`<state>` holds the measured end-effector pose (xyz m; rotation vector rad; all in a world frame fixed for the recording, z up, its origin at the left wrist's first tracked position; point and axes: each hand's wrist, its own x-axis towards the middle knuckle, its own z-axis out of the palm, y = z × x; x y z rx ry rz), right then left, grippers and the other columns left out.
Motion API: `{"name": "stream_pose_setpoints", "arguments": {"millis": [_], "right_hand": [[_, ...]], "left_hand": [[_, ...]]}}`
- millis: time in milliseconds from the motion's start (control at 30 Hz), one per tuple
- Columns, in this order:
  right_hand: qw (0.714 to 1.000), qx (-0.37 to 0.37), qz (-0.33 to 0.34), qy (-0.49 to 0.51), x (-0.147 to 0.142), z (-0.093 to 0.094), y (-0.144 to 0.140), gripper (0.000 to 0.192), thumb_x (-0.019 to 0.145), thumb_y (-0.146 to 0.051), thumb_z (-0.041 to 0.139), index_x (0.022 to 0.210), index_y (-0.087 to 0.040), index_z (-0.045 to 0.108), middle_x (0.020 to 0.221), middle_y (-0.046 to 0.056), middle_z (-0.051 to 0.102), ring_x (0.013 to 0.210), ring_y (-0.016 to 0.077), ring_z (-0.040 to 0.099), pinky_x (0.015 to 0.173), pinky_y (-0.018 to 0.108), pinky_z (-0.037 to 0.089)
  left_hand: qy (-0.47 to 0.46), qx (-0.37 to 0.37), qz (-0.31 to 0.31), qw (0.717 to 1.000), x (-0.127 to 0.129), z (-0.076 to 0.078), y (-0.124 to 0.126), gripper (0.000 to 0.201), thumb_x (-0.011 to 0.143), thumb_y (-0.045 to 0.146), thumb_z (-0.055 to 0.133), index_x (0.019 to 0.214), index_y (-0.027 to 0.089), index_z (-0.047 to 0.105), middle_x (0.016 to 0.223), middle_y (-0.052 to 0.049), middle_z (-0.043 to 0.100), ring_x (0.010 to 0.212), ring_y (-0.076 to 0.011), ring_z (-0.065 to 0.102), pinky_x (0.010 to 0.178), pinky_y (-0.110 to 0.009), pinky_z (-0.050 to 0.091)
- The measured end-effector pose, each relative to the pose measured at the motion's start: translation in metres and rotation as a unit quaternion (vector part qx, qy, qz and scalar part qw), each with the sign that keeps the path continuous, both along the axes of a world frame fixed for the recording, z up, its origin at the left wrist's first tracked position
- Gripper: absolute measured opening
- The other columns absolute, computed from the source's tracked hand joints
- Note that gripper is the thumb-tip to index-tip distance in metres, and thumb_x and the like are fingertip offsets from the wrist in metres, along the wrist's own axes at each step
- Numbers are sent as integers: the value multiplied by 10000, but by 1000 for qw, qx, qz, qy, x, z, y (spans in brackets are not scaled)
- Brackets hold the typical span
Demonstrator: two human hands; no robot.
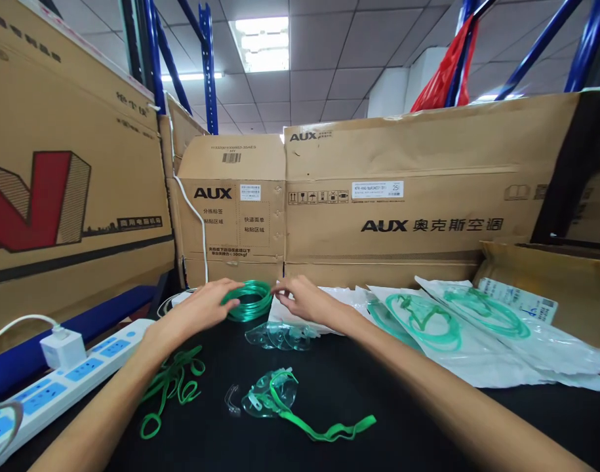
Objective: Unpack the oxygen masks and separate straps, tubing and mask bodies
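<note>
**Green tube coil held between two hands**

I see the coil of green tubing (248, 300) at the back of the black worktop (427, 406), just above it. My left hand (201, 308) curls around its left rim. My right hand (302, 298) pinches near its right edge with the fingers almost closed. I think the coil is light, bendy and springy, so it could pop loose. Holding both sides of the ring keeps the loops together. A clear mask with a green strap (275, 396) lies nearer to me.

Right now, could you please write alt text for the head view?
Two bare hands, left hand and right hand, hold a coil of green plastic tubing above a black table; clear plastic masks and loose green elastic straps lie nearby.
</note>
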<state>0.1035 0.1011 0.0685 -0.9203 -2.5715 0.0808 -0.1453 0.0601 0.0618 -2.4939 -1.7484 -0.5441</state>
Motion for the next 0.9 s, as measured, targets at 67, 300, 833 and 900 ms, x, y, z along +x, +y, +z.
{"name": "stream_pose_setpoints", "arguments": {"millis": [67,300,833,900], "right_hand": [[1000,-20,8,8,20,-3,-40,256,1013,-215,499,1120,-184,729,1095,74,757,1010,212,688,918,338,512],[978,-138,-93,128,73,-48,-134,275,981,-418,571,1132,-259,737,1170,39,724,1162,243,616,1013,341,452],[781,-370,3,503,76,-75,-124,541,782,-641,743,1119,-219,731,1029,75,702,1046,261,647,887,363,526],[782,-380,13,494,74,-78,-122,513,778,-602,770,1107,-210,728,1034,81,721,1068,266,656,930,375,504]], "left_hand": [[-39,-78,-64,994,10,0,-32,483,979,507,502,1416,312,566,1445,-22,587,1332,-275,529,1136,-389,371],[-85,-190,-83,975,34,-45,-77,543,879,463,683,1401,483,535,1368,27,623,1292,-278,552,1091,-396,412],[-275,32,-320,906,138,-31,-67,228,933,27,559,1001,226,650,992,9,687,928,-134,642,835,-210,460],[-282,41,-304,909,137,-38,-63,233,931,53,564,1061,234,629,1045,-2,674,976,-150,635,864,-227,462]]}}
